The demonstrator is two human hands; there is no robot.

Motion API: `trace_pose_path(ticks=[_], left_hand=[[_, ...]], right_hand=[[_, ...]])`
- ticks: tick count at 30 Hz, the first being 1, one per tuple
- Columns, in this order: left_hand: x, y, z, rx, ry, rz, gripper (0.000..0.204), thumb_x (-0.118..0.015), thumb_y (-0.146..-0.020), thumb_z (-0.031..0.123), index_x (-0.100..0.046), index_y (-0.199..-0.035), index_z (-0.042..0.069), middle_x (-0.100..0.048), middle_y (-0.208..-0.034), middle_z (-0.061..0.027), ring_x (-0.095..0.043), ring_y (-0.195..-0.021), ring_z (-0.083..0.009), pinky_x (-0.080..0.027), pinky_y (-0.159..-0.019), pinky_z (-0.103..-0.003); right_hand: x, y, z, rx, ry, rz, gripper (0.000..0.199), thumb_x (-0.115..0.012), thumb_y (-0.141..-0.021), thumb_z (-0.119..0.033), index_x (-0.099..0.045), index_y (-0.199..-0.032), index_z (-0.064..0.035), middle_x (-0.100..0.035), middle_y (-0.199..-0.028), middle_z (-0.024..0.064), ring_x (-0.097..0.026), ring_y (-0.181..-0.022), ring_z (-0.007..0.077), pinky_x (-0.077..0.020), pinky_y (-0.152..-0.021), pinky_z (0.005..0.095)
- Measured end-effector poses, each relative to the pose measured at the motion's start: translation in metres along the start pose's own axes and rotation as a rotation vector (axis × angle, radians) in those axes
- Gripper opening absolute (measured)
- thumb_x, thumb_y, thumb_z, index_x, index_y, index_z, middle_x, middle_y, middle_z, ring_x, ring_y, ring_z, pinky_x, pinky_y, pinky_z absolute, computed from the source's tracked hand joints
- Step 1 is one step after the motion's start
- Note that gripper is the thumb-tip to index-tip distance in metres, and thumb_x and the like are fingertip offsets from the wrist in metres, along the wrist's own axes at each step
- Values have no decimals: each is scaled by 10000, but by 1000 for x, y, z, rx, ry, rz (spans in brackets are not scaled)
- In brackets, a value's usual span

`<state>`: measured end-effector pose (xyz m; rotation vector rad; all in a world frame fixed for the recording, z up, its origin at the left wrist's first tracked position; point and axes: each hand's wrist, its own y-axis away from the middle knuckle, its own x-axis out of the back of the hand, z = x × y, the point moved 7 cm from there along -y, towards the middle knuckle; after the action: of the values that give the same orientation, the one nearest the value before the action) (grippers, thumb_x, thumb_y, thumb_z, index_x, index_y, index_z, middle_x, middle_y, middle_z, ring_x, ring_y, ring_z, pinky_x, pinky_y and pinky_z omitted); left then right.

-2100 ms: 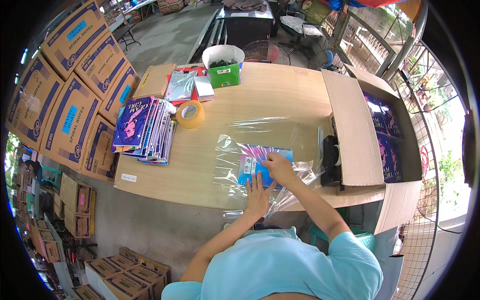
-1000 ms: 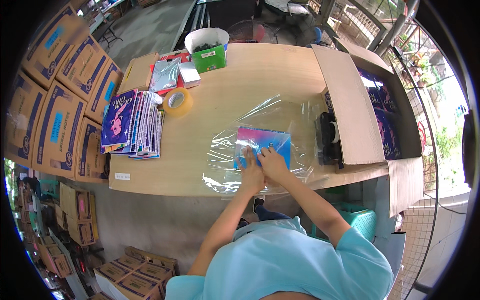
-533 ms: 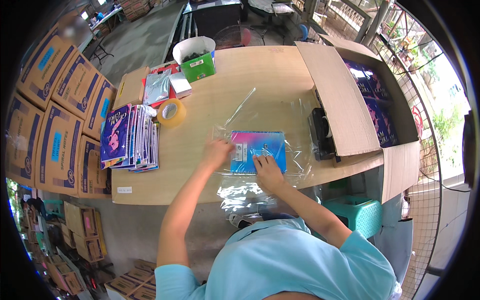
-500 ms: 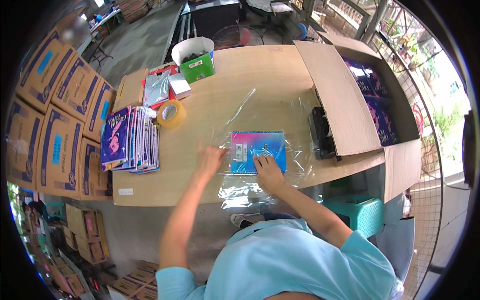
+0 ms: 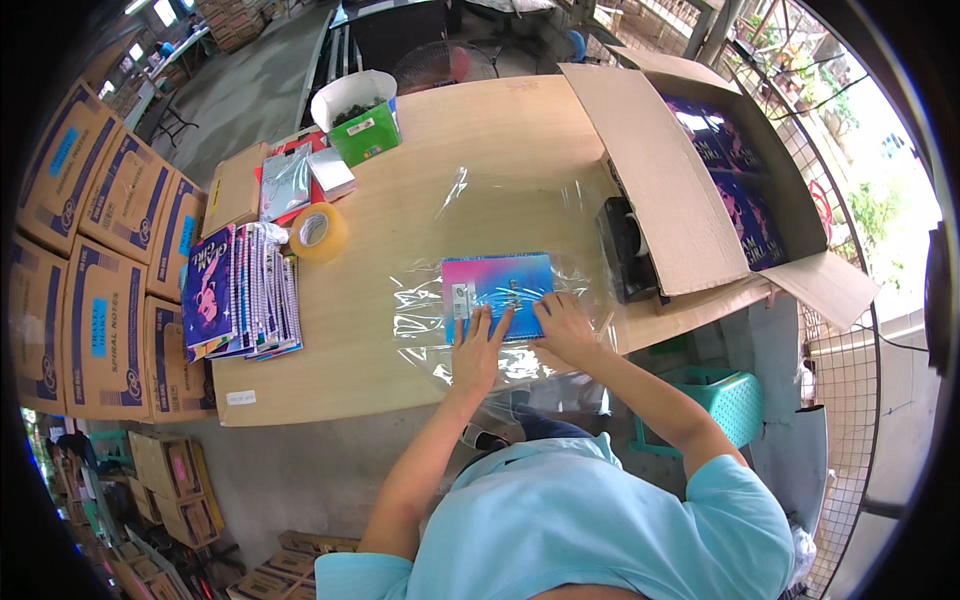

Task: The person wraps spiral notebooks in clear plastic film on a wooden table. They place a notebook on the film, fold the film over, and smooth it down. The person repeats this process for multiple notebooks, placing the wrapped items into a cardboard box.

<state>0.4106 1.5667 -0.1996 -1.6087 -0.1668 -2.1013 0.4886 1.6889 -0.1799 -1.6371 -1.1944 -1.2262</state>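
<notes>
A pink-and-blue spiral notebook (image 5: 480, 275) lies on a sheet of clear plastic film (image 5: 415, 315) near the table's front edge. My left hand (image 5: 477, 355) rests on the notebook's lower edge, its fingers spread apart. At the lower right corner, my right hand (image 5: 565, 328) lies over the cover and film with its fingers stretched out. Neither hand grips anything. Glossy film reaches past the notebook on several sides and hangs over the front edge; whether a layer also covers the notebook is hard to tell.
Stacked spiral notebooks (image 5: 235, 295) stand at the left, beside a tape roll (image 5: 318, 232) and a green-and-white box (image 5: 365, 130). An open carton (image 5: 660, 190) with purple notebooks occupies the right side, next to a black object (image 5: 625, 250). Below is a teal stool (image 5: 725, 405); brown cartons (image 5: 105, 325) flank the left.
My left hand has moved right, from the film beside the notebook onto its lower edge. My right hand has shifted from the cover toward the lower right corner. The view has tilted slightly.
</notes>
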Motion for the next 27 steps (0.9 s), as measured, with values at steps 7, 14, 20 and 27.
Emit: trace_pose_path(ticks=[7,14,20,27], left_hand=[[-8,-6,14,28,-91,-28,596,-498,-904,109,-418,-1438,362,-449,-1340,-317,-406,-1297,-470,-245,-1105,-583],[-5,-15,24,95,-137,-200,608,-443,-932,74,-401,-1431,420,-394,-1367,-304,-365,-1321,-484,-185,-1004,-769],[-3,-9,16,160,-96,-227,678,-506,-893,34,-391,-1432,429,-348,-1412,-312,-325,-1349,-494,-135,-971,-816],[-6,-16,31,60,-56,-216,620,-464,-927,78,-382,-1438,419,-343,-1396,-321,-315,-1341,-501,-150,-951,-827]], right_hand=[[-17,34,11,-43,86,276,681,-781,-683,-309,-553,-1272,-53,-554,-1189,99,-549,-1159,230,-181,-1093,648],[-5,44,23,-64,-168,338,610,-743,-725,-180,-545,-1295,-94,-527,-1281,93,-541,-1179,246,-238,-1087,597],[29,76,159,-692,-252,739,420,-703,-761,-162,-619,-1153,-39,-616,-1182,159,-537,-1162,361,-399,-1022,437],[-30,105,338,-839,-736,960,385,-600,-860,-291,-645,-1125,-15,-636,-1189,196,-628,-1071,316,-512,-870,394]])
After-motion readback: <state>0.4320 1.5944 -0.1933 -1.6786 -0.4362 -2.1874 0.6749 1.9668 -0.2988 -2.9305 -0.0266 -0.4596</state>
